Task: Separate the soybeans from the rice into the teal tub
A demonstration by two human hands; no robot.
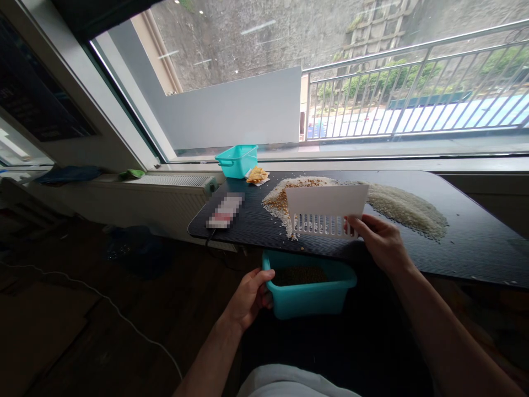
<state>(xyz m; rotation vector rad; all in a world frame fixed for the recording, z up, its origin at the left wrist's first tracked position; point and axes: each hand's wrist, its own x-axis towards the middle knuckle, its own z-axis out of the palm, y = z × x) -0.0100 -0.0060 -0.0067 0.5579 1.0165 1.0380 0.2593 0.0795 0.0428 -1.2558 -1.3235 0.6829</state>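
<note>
My left hand (253, 295) grips the left end of a turquoise plastic bin (309, 300), thumb over the rim. The bin is just below the table's front edge, with dark grains (301, 274) in its bottom. My right hand (382, 237) is closed on the right end of a white slotted plastic scraper (326, 199), held upright over the table with its slots downward. Behind the scraper lies a pile of white rice mixed with yellowish-brown kernels (278, 197), partly hidden by it. To the right spreads a pile of white rice (407, 212).
The dark table (475, 231) stands against a window. A second turquoise bin (238, 161) and some yellow pieces on paper (258, 175) are at its back left. A blurred-out phone-like object (225, 210) with a cable lies at the left. A radiator (177, 190) adjoins the table.
</note>
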